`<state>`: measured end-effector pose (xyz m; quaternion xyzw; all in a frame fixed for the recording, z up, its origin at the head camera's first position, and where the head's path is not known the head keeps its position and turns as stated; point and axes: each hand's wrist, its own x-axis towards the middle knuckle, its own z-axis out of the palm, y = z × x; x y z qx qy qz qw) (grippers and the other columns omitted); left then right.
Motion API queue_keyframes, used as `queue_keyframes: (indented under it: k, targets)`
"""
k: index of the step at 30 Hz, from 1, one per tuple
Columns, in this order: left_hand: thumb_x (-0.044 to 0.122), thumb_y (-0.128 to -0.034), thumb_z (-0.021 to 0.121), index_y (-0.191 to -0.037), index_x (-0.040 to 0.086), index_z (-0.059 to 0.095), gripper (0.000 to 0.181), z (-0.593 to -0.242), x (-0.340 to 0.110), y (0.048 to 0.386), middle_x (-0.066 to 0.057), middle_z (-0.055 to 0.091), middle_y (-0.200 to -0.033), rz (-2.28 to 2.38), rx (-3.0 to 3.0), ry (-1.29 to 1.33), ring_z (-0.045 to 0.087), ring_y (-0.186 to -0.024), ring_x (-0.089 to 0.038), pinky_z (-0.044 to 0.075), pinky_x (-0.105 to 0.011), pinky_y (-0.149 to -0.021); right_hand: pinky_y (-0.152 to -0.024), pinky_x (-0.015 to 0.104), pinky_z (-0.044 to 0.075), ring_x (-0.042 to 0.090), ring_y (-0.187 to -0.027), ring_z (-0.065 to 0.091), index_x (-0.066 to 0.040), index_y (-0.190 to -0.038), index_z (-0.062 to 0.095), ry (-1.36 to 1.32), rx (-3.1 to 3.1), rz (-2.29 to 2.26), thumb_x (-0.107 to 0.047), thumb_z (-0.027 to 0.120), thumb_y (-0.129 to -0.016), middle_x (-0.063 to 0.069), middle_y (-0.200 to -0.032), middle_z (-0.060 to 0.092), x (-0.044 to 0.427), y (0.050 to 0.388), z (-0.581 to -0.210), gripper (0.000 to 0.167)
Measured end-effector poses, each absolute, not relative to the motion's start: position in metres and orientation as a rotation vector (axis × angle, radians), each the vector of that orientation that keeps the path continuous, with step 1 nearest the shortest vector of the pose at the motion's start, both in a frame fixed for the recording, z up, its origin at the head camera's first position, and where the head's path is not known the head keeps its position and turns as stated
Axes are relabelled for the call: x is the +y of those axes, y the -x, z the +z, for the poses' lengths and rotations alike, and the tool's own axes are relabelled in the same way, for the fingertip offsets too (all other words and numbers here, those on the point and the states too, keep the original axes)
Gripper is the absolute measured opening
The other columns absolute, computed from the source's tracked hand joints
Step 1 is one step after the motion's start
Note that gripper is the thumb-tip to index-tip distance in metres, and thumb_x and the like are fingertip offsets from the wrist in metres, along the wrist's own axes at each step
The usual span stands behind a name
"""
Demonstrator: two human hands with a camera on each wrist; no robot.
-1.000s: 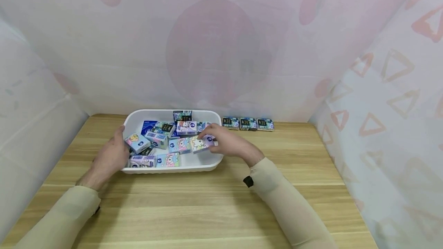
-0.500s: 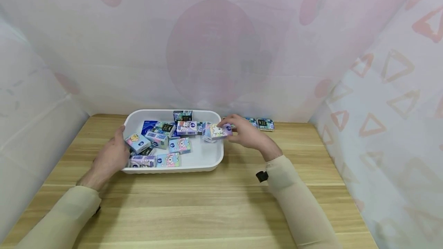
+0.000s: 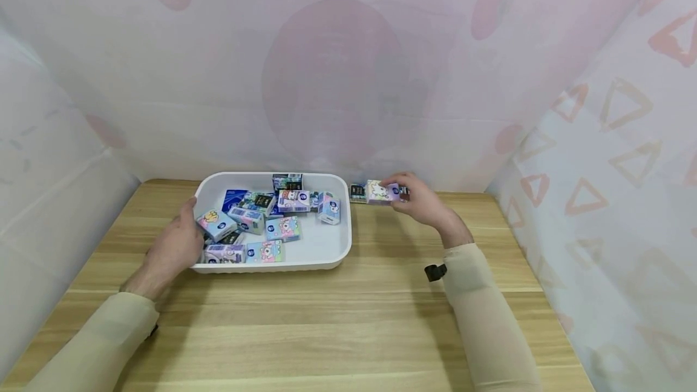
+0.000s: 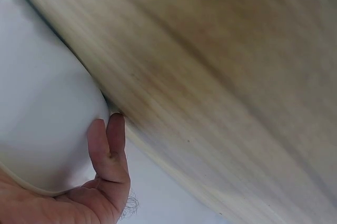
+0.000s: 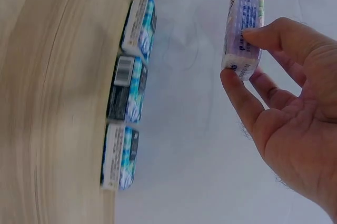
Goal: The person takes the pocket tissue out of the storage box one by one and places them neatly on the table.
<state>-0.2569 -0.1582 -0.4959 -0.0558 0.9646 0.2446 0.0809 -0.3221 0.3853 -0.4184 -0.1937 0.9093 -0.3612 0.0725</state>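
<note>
purple packet (image 5: 246, 16) bears blurred blue lettering; dark packet (image 5: 127, 90) shows barcode (image 5: 124, 70).

The tray (image 3: 318, 250) looks like smooth white plastic with a soft sheen on its outer wall. The pale purple packet (image 5: 244, 29) appears wrapped in thin, slightly shiny plastic film, and the dark floral packets (image 5: 126, 87) show a similar printed wrapper. The table (image 3: 305, 331) has a smooth, wood-grained surface. The backdrop (image 3: 218, 89) looks like matt, lightly creased cloth; the beige sleeve (image 3: 490, 319) is matt fabric.
</note>
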Motion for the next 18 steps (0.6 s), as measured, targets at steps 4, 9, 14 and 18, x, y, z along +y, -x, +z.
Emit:
queue_keyframes:
  k: [4,9,14,18]
  targets:
    - [0.001,-0.1127,0.041,-0.182,-0.01,-0.006,0.085,-0.497,-0.159,0.257,-0.058,0.039,-0.163,0.726,2.886,0.161,0.064,-0.121,-0.059,0.06,-0.073,-0.095,-0.122,0.064,0.057,0.047,-0.144,0.061,-0.001,-0.158,0.068,0.526,2.728,-1.117,0.006,0.072,-0.109,0.03,-0.166,0.056,0.405,0.327,-0.423,0.05]
    - [0.0,-0.1123,0.041,-0.182,-0.011,-0.006,0.085,-0.497,-0.159,0.257,-0.059,0.039,-0.163,0.726,2.888,0.16,0.065,-0.12,-0.059,0.062,-0.07,-0.092,-0.13,0.069,0.051,0.052,-0.151,0.056,0.002,-0.159,0.066,0.433,2.713,-1.173,0.007,0.071,-0.11,0.033,-0.169,0.05,0.426,0.331,-0.428,0.049]
    - [0.0,-0.1127,0.041,-0.182,-0.011,-0.006,0.084,-0.496,-0.158,0.256,-0.059,0.04,-0.161,0.723,2.889,0.164,0.066,-0.113,-0.056,0.061,-0.056,-0.078,-0.136,0.071,0.043,0.056,-0.158,0.051,0.006,-0.159,0.064,0.376,2.7,-1.23,0.008,0.067,-0.111,0.036,-0.171,0.046,0.443,0.332,-0.434,0.048]
    - [0.001,-0.1138,0.041,-0.182,-0.011,-0.005,0.083,-0.496,-0.158,0.256,-0.058,0.042,-0.16,0.723,2.893,0.159,0.067,-0.109,-0.053,0.059,-0.05,-0.073,-0.138,0.071,0.04,0.058,-0.16,0.048,0.009,-0.159,0.062,0.323,2.688,-1.254,0.009,0.064,-0.111,0.038,-0.173,0.043,0.455,0.332,-0.44,0.048]
